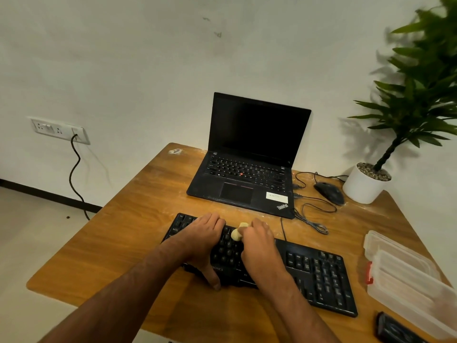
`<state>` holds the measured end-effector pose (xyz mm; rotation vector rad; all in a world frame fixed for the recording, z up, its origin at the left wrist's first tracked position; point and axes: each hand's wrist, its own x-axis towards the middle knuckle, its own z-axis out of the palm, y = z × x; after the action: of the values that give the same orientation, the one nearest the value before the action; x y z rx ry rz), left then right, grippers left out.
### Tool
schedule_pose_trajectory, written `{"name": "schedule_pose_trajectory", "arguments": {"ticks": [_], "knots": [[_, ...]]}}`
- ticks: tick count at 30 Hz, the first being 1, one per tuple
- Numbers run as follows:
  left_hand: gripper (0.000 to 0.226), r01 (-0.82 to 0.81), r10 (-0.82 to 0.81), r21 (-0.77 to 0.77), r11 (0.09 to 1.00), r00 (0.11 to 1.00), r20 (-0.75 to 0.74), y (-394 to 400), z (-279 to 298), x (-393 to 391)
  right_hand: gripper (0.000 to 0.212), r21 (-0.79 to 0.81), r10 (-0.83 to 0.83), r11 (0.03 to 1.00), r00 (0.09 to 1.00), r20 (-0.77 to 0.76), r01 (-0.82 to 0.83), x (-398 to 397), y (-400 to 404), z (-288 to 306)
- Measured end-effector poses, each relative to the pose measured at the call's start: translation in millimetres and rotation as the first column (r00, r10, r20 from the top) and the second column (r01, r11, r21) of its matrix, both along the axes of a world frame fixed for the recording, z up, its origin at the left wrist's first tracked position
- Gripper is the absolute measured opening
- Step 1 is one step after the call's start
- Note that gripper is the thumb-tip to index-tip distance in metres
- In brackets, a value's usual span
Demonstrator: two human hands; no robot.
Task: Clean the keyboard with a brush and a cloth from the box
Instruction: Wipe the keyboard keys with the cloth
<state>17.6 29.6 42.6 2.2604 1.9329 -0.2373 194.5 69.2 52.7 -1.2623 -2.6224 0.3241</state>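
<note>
Black plastic keyboard (pixel 319 273): lies slantwise on the wooden table (pixel 138 219), its left end farther from the wearer, its number-pad end nearer and to the right. Landmark for all entries below.

Left hand (pixel 205 241): lies flat over the keyboard's left half, fingers straight and reaching toward the far edge, thumb hooked over the near edge.

Right hand (pixel 259 243): over the keyboard's middle, fingers curled round a small pale yellow item (pixel 238 231) that pokes out between the two hands and touches the keys. Whether this is the cloth or the brush cannot be told.

Box (pixel 405 280): clear plastic with a red latch, on the table to the right of the keyboard, just off its number-pad end.

Laptop (pixel 249 154): black, open, screen dark, standing beyond the keyboard, near its far edge.

Mouse (pixel 330 193): black, wired, beyond the keyboard and to the right, beside the laptop. Loose cable (pixel 314 216) coils between mouse, laptop and keyboard.

Potted plant (pixel 366 184): white pot with green leaves, well beyond the keyboard at the table's far right.

Dark object (pixel 393 328): at the near right corner of the table, nearer than the keyboard; blurred, kind unclear.

Wall socket plate (pixel 59 131): on the wall well to the left of the keyboard, a dark cord hanging from it.
</note>
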Motion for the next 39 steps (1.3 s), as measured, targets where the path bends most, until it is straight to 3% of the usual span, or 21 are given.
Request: {"name": "schedule_pose_trajectory", "arguments": {"ticks": [12, 21, 28, 39], "knots": [[0.139, 0.002, -0.002, 0.006, 1.000, 1.000, 0.006, -0.8, 0.6, 0.2, 0.029, -0.004, -0.084, 0.996, 0.995, -0.048, 0.084, -10.2, 16.5, 6.7], [0.140, -0.015, 0.015, 0.009, 1.000, 1.000, 0.020, 0.6, -2.9, -0.8, 0.039, -0.049, -0.068, 0.997, 0.997, -0.029, 0.067, 14.9, 2.8, 0.1], [0.142, -0.020, 0.020, -0.003, 1.000, 1.000, 0.005, -1.7, 1.7, 2.3, 0.033, 0.032, -0.136, 0.990, 0.985, -0.107, 0.140, 7.4, 17.7, 2.2], [0.141, -0.009, 0.009, -0.006, 1.000, 1.000, 0.003, -0.1, -1.6, 1.1, 0.040, 0.014, -0.111, 0.994, 0.992, -0.054, 0.112, 32.4, 9.5, -1.4]]}}
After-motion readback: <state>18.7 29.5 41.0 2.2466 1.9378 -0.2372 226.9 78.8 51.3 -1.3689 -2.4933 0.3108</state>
